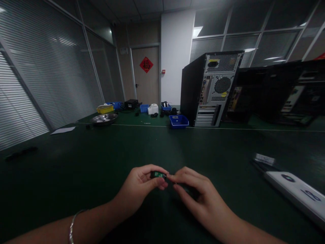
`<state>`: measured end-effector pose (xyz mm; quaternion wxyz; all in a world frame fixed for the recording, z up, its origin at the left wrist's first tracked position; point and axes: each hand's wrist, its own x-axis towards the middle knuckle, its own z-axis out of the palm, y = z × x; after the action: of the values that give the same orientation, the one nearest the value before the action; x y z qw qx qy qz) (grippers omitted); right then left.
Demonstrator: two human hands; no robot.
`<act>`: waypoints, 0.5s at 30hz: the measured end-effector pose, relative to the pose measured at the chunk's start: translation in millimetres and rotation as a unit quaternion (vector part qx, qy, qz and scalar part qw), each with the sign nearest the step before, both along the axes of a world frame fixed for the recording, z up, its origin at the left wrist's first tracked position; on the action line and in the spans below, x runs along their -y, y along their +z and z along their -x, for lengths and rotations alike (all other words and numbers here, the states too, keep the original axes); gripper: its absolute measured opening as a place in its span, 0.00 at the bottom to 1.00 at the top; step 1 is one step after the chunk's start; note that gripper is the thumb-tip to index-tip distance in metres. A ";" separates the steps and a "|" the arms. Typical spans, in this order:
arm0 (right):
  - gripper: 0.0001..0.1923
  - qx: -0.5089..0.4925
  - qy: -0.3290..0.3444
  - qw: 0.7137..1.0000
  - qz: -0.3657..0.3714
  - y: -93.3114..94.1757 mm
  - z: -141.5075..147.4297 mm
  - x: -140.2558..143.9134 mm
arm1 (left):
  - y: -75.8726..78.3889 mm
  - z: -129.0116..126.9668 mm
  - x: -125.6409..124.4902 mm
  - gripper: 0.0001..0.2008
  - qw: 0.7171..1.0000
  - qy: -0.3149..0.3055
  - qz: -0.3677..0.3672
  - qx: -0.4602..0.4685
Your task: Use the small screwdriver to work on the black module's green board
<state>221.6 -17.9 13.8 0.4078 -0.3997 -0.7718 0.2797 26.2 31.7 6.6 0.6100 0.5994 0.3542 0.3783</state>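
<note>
Your left hand is pinching a tiny dark part between thumb and fingers, low over the green table. The part's black with a green face, maybe a little circuit board; any print on it is too small to read. Your right hand is curled closed, fingertips touching the part's right end, and whether it's gripping something of its own I can't tell. Far back there's a door with a red diamond sign carrying one Chinese character. Further right, a blue bin sits just beside a computer tower, and a white device lies nearer you with logos too blurry to read.
</note>
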 end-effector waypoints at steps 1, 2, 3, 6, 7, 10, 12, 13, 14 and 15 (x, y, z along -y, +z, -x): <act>0.14 -0.005 0.002 1.000 -0.004 0.0 0.0 0.1 | 0.4 0.0 -0.2 0.09 1.000 0.001 0.003 0.002; 0.13 -0.010 0.004 1.000 -0.006 0.0 0.0 0.1 | 0.9 -0.2 -0.3 0.09 1.000 0.001 0.008 0.006; 0.13 -0.014 0.006 1.000 -0.008 0.1 0.0 0.2 | 1.5 -0.5 -0.4 0.10 1.000 0.001 0.013 0.010; 0.13 -0.021 0.012 1.000 -0.012 0.7 -0.4 0.4 | 4.0 -1.4 -0.2 0.11 0.999 -0.002 0.026 0.021; 0.13 -0.022 0.012 1.000 -0.012 1.0 -0.5 0.5 | 4.8 -1.5 -0.1 0.11 0.999 -0.004 0.029 0.024; 0.12 -0.026 0.013 1.000 -0.010 2.4 0.0 1.3 | 5.4 -1.4 0.4 0.10 0.999 -0.010 0.039 0.029; 0.13 -0.029 0.015 0.999 -0.012 3.3 0.7 1.7 | 3.4 -1.0 0.1 0.10 0.998 -0.013 0.046 0.042; 0.13 -0.031 0.016 0.999 -0.014 3.7 1.0 1.7 | 2.0 -0.9 -0.2 0.10 0.997 -0.014 0.050 0.052; 0.13 -0.033 0.016 0.999 -0.017 4.0 1.3 1.8 | 0.7 -0.8 -0.6 0.10 0.997 -0.016 0.054 0.060; 0.13 -0.034 0.015 0.999 -0.017 4.2 1.4 1.7 | -0.4 -0.8 -0.9 0.11 0.996 -0.018 0.056 0.067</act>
<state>220.2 -19.7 18.0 0.4362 -0.3714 -0.7682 0.2857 26.9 32.6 6.2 0.6715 0.5439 0.3221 0.3866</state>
